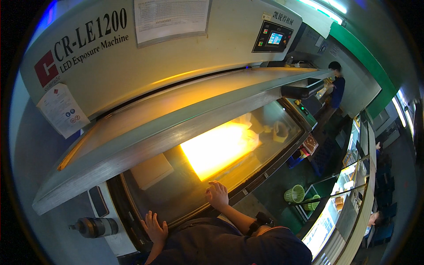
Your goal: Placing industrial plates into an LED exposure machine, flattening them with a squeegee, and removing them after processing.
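My left hand (pixel 154 229) is spread over the front left part of the machine's dark frame, its fingers apart and nothing in them. My right hand (pixel 217 194) is over the front of the glass bed (pixel 176 201), its fingers slightly bent and apart, holding nothing. Whether either palm presses on the surface, I cannot tell. Just beyond my right hand, a bright yellow lit panel (pixel 221 150) glows in the bed. To its left lies a pale rectangular sheet or block (pixel 152 171). The machine's wide lid (pixel 176 121) stands raised above the bed, with a black handle (pixel 302 90).
A dark bottle (pixel 95 227) and a phone (pixel 98 201) lie on the left side ledge. A control screen (pixel 275 38) is on the machine's upper right. Green baskets (pixel 294 193) stand on the floor at right, beside a lit bench (pixel 324 225). Another person (pixel 338 90) stands at the far right.
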{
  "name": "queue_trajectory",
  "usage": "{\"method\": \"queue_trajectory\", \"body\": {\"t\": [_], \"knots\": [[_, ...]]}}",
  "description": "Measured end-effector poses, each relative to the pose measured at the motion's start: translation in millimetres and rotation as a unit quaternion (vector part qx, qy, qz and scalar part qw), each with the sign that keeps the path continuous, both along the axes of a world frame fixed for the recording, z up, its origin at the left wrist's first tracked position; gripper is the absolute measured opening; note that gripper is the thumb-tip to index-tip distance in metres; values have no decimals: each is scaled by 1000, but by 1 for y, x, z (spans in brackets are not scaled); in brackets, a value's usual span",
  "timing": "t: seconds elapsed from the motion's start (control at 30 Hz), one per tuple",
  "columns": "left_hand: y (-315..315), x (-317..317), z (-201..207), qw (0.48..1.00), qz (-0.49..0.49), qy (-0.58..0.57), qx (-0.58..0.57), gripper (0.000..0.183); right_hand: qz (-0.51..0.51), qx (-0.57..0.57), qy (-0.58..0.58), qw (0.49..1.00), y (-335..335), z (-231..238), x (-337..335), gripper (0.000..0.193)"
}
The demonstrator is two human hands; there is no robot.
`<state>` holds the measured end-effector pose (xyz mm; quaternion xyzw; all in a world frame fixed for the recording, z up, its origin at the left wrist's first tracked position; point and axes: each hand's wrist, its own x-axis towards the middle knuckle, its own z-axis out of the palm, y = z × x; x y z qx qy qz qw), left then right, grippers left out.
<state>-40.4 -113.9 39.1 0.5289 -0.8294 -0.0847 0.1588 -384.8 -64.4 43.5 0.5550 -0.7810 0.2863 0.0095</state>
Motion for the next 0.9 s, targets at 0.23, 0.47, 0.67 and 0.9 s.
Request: {"method": "queue_trajectory", "body": {"t": [0.23, 0.47, 0.67, 0.9], "knots": [[0, 1, 0, 1000, 0, 0, 4, 53, 1, -8, 0, 1000, 0, -3, -1, 8], [1, 0, 0, 1000, -1, -5, -4, 53, 4, -9, 1, 1000, 0, -1, -1, 8], [1, 2, -5, 1000, -1, -8, -1, 53, 4, -9, -2, 1000, 0, -1, -1, 7], [1, 0, 0, 1000, 2, -1, 7, 52, -3, -11, 0, 1000, 0, 0, 0, 7]]}}
